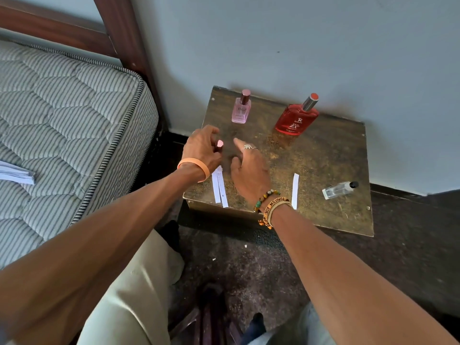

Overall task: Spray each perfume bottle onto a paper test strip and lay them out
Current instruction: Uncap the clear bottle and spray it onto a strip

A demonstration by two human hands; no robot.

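Left hand (201, 148) gripped small pink-capped perfume bottle (219, 145), upright; right hand (249, 170) open just beside, nearer; white paper strips (220, 188) lay behind fingers, lengthwise toward person.

The flat red glass perfume bottle (296, 119) is showing "RED ZX" in white; lettering on the small pink bottle (241, 111) is staying illegible.

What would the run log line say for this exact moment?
left hand gripping small bottle | right hand open, empty | pink bottle, red bottle upright | clear bottle lying down
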